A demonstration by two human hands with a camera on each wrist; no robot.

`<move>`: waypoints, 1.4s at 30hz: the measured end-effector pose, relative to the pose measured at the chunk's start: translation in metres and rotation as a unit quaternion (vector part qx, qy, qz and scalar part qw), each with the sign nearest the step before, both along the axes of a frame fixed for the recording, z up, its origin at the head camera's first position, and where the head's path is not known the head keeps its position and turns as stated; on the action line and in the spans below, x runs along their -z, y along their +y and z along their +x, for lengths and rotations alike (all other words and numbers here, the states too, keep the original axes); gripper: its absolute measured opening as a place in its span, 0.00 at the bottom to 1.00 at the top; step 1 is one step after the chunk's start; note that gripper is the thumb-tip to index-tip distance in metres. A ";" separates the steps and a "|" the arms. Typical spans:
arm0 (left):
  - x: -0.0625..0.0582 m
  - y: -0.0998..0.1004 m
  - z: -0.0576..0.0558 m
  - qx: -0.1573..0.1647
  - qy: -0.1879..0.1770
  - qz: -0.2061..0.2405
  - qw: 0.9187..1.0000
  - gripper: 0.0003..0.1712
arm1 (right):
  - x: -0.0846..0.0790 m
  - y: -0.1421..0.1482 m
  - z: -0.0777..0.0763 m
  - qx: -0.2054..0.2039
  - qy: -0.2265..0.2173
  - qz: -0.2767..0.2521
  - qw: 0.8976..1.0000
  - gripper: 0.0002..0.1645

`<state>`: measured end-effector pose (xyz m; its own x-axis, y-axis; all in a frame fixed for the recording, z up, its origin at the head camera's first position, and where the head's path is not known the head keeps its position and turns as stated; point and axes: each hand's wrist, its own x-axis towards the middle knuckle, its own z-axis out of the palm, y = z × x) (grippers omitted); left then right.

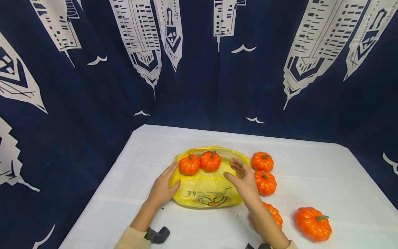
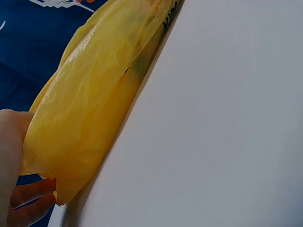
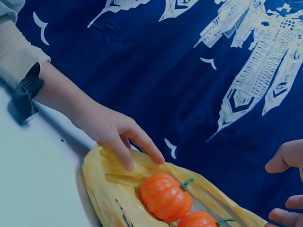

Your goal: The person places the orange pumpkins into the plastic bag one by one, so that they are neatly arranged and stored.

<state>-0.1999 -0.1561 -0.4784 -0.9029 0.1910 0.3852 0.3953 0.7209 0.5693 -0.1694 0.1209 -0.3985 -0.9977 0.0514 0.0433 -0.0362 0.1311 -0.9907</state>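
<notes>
A yellow plastic bag (image 1: pixel 203 186) lies on the white table with its mouth spread. Two small orange pumpkins, a left one (image 1: pixel 189 164) and a right one (image 1: pixel 210 161), sit in its opening, green stems up. At the bag's left edge my left hand (image 1: pixel 162 186) touches the rim, thumb and fingers apart; the left wrist view shows its fingers (image 2: pixel 33 201) by the plastic. My right hand (image 1: pixel 244 178) hovers by the bag's right side with fingers loosely bent, holding nothing. In the right wrist view, its thumb (image 3: pixel 286 156) stands clear of the pumpkins.
Right of the bag stand a back pumpkin (image 1: pixel 262 161) and another (image 1: pixel 265 183) just in front. A third (image 1: pixel 273 215) is partly hidden by my right forearm. Farther right lies a larger pumpkin (image 1: pixel 312 224). A navy curtain (image 1: pixel 199 97) hangs behind the table (image 1: pixel 311 173).
</notes>
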 end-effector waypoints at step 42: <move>0.003 -0.002 -0.001 0.001 0.006 0.000 1.000 0.38 | -0.001 0.154 0.077 0.220 0.096 0.017 0.971 0.25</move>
<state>-0.2010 -0.1586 -0.4814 -0.8981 0.1927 0.3953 0.4030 0.7204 0.5645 -0.0926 0.2748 -0.3975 -0.8531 0.4655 0.2355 -0.1529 0.2084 -0.9660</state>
